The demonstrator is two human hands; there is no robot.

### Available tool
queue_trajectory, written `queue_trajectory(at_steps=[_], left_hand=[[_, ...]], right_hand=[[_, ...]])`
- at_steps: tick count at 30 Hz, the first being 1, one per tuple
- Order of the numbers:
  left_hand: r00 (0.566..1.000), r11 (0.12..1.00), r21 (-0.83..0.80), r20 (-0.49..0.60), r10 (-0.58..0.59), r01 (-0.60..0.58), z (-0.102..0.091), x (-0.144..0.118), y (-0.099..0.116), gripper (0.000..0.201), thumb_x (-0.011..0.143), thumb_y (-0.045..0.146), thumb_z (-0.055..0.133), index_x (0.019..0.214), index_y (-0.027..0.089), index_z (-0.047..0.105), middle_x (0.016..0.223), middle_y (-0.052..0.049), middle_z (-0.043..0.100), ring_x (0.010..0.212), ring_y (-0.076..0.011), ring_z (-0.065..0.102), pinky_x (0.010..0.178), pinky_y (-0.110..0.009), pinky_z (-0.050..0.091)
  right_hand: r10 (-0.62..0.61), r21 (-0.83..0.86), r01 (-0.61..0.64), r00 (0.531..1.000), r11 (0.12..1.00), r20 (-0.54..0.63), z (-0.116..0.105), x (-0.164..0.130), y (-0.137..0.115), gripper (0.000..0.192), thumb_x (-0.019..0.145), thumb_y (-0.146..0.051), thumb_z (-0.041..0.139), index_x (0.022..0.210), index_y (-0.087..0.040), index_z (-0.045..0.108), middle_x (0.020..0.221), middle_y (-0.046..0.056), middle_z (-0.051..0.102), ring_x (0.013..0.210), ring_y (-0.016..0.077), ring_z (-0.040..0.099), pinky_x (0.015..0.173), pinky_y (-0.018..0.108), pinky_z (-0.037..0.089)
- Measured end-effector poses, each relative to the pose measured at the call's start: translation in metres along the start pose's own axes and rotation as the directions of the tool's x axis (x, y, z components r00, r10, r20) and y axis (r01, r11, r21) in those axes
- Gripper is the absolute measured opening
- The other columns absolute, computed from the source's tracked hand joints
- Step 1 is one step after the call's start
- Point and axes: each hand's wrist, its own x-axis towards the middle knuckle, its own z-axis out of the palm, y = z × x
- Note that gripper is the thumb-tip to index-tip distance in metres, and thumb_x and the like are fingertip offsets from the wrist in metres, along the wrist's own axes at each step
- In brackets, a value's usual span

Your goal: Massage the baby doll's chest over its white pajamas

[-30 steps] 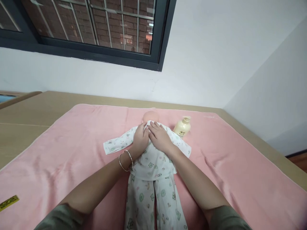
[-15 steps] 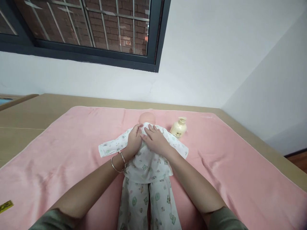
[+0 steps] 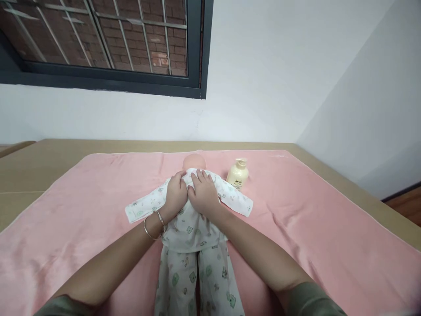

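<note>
While one cream bottle (image 3: 237,175), its content hidden, is standing far, right of centre, one clothed doll (image 3: 194,230) is lying central; the right hand (image 3: 204,192) is resting spread on its chest, the left hand (image 3: 176,194) half-curled, any pinching unclear.

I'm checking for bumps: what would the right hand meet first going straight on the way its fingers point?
Probably the doll's head, just beyond the shirt under the right hand; how high it would pass is unclear.

Lower ends of the patterned trousers (image 3: 213,276) and top of the barred window (image 3: 108,44) out of view
</note>
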Motion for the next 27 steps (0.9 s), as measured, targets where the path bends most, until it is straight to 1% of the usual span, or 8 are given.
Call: queue_trajectory(at_steps=[4, 9, 12, 16, 18, 21, 23, 27], left_hand=[[1.0, 1.0, -0.005, -0.008, -0.011, 0.011, -0.002, -0.001, 0.001, 0.035, 0.088, 0.02, 0.044, 0.116, 0.02, 0.065, 0.123, -0.012, 0.069, 0.119, -0.0293, 0.062, 0.11, -0.05, 0.047], [0.998, 0.996, -0.091, -0.065, 0.002, -0.008, -0.004, -0.01, 0.0, 0.032, 0.099, 0.034, 0.039, 0.117, 0.02, 0.062, 0.124, -0.011, 0.068, 0.12, -0.0255, 0.062, 0.11, -0.043, 0.047], [0.993, 0.987, -0.155, -0.119, 0.015, -0.033, -0.005, -0.014, -0.001, 0.045, 0.105, 0.045, 0.027, 0.114, 0.019, 0.062, 0.122, -0.012, 0.069, 0.12, -0.0234, 0.062, 0.109, -0.039, 0.047], [0.993, 0.983, -0.168, -0.106, 0.051, -0.068, -0.008, -0.016, -0.002, 0.053, 0.105, 0.053, 0.024, 0.114, 0.017, 0.063, 0.12, -0.013, 0.069, 0.119, -0.0241, 0.062, 0.108, -0.039, 0.047], [0.994, 0.983, -0.165, -0.092, 0.066, -0.081, -0.009, -0.017, -0.003, 0.053, 0.105, 0.054, 0.025, 0.115, 0.018, 0.063, 0.12, -0.013, 0.069, 0.118, -0.0246, 0.062, 0.108, -0.04, 0.047], [0.993, 0.984, -0.149, -0.078, 0.086, -0.097, -0.008, -0.017, -0.005, 0.05, 0.105, 0.052, 0.026, 0.115, 0.019, 0.063, 0.121, -0.012, 0.069, 0.119, -0.0248, 0.062, 0.108, -0.042, 0.047], [0.992, 0.984, -0.141, -0.076, 0.098, -0.108, -0.008, -0.016, -0.006, 0.048, 0.105, 0.05, 0.027, 0.115, 0.019, 0.063, 0.12, -0.011, 0.069, 0.117, -0.0245, 0.063, 0.107, -0.042, 0.048], [0.992, 0.987, -0.117, -0.066, 0.107, -0.114, -0.008, -0.014, -0.006, 0.041, 0.105, 0.044, 0.032, 0.114, 0.02, 0.063, 0.118, -0.011, 0.07, 0.114, -0.0239, 0.064, 0.104, -0.042, 0.049]], right_hand=[[-0.063, 0.019, 0.064, 0.998, 0.998, -0.016, 0.0, 0.0, 0.007, 0.054, 0.101, -0.032, 0.044, 0.148, -0.006, 0.051, 0.159, 0.023, 0.042, 0.15, 0.0356, 0.035, 0.123, 0.053, 0.027], [-0.24, -0.006, 0.242, 0.955, 0.97, -0.174, 0.003, -0.012, 0.007, 0.047, 0.097, -0.023, 0.043, 0.138, -0.01, 0.062, 0.155, 0.018, 0.049, 0.153, 0.0317, 0.033, 0.127, 0.055, 0.02], [-0.331, 0.043, 0.338, 0.936, 0.94, -0.116, 0.0, -0.007, 0.011, 0.047, 0.097, -0.021, 0.041, 0.138, -0.013, 0.062, 0.155, 0.014, 0.051, 0.152, 0.0279, 0.035, 0.127, 0.053, 0.022], [-0.243, 0.109, 0.236, 0.968, 0.966, 0.063, -0.009, 0.01, 0.028, 0.05, 0.103, -0.034, 0.041, 0.145, -0.012, 0.056, 0.159, 0.014, 0.045, 0.152, 0.029, 0.034, 0.126, 0.05, 0.024], [-0.138, 0.082, 0.131, 0.986, 0.988, 0.095, -0.013, 0.013, 0.031, 0.056, 0.105, -0.038, 0.038, 0.151, -0.009, 0.048, 0.161, 0.016, 0.04, 0.153, 0.0298, 0.032, 0.126, 0.05, 0.024], [0.016, -0.023, -0.014, 0.995, 1.0, 0.096, -0.016, 0.004, 0.021, 0.062, 0.106, -0.038, 0.033, 0.154, 0.0, 0.039, 0.161, 0.024, 0.036, 0.153, 0.0333, 0.031, 0.125, 0.052, 0.025], [-0.017, -0.08, 0.025, 0.995, 0.996, 0.097, -0.016, -0.006, 0.009, 0.059, 0.106, -0.035, 0.032, 0.154, -0.001, 0.04, 0.162, 0.024, 0.035, 0.154, 0.0343, 0.028, 0.125, 0.054, 0.022], [-0.179, -0.056, 0.188, 0.975, 0.981, 0.133, -0.016, -0.011, 0.002, 0.051, 0.106, -0.03, 0.031, 0.153, -0.015, 0.046, 0.165, 0.013, 0.034, 0.156, 0.0284, 0.025, 0.127, 0.055, 0.013]])
